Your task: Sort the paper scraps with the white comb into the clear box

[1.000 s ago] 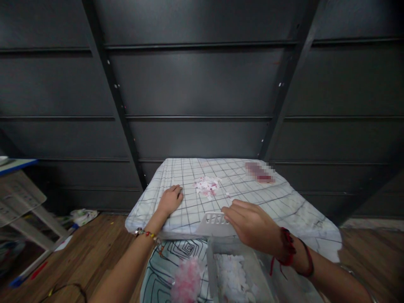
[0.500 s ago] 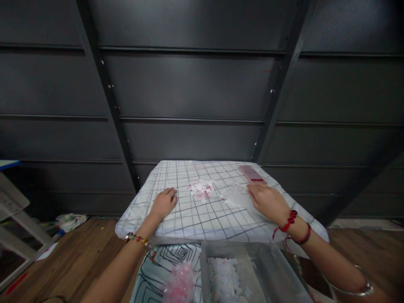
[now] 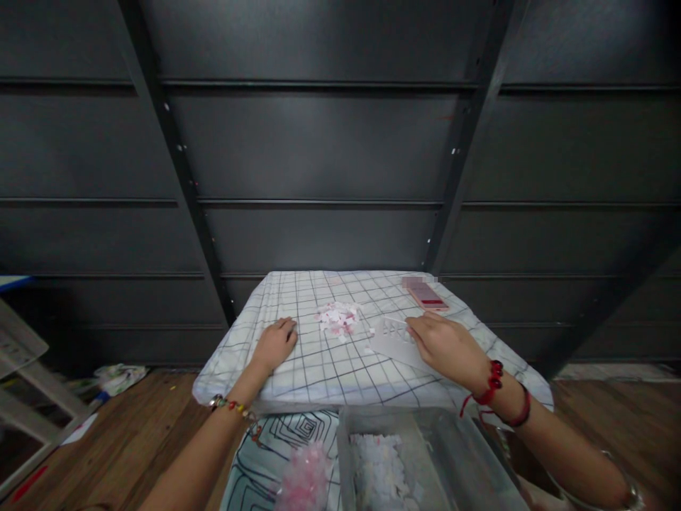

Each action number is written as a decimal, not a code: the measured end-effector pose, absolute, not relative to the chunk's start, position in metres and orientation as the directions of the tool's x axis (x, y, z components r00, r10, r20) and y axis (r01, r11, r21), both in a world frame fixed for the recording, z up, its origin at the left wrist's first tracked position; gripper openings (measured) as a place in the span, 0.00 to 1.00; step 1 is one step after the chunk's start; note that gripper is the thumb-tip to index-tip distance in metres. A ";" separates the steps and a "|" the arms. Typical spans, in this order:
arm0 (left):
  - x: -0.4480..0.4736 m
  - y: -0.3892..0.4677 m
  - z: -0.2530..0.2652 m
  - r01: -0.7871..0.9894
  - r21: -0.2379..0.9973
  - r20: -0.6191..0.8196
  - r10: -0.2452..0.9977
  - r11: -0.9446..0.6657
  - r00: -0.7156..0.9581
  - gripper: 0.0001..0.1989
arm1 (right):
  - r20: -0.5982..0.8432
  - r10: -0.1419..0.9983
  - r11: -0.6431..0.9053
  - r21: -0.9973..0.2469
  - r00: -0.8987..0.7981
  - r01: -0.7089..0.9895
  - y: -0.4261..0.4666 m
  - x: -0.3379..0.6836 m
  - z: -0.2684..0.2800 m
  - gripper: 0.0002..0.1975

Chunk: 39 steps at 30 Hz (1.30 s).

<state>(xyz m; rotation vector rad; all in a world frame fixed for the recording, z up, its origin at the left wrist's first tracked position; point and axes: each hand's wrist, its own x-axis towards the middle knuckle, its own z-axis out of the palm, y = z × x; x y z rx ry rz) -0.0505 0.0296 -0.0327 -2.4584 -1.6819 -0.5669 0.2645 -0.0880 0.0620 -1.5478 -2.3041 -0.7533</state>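
My left hand (image 3: 277, 342) rests on the checked cloth, left of a small heap of white and pink bits (image 3: 339, 318). Its fingers lie loosely on the surface with nothing in them. Right of the heap, my right hand (image 3: 444, 344) is closed in a pinch on a thin white stick (image 3: 394, 320), whose tip points left. Beneath the stick lies a whitish sheet (image 3: 396, 343) with small shapes along its far edge, partly covered by the hand. Whether the hand also touches the sheet, I cannot tell. A few loose white bits lie between the heap and the sheet.
A pink phone (image 3: 426, 294) lies at the far right of the table (image 3: 319, 387). Close to me stand a grey plastic bin (image 3: 452, 454) with white pieces inside and a clear bag of pink material (image 3: 306, 475). A dark panelled wall (image 3: 313, 142) rises behind the table.
My right hand and the stick have moved a little to the left, and the sheet now lies further left too. My left hand stays in place.
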 end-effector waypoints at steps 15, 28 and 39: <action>-0.051 0.027 -0.032 0.920 0.094 0.369 0.872 -0.381 0.323 0.16 | 0.448 0.727 0.478 0.214 -0.520 0.852 -0.095 0.239 0.064 0.10; -0.052 0.029 -0.034 0.910 0.114 0.378 0.865 -0.398 0.331 0.16 | 0.345 0.776 0.433 0.320 -0.529 0.843 -0.056 0.212 0.075 0.10; -0.051 0.027 -0.032 0.908 0.147 0.380 0.870 -0.392 0.314 0.15 | 0.228 0.711 0.586 0.332 -0.665 0.740 -0.082 0.216 0.092 0.09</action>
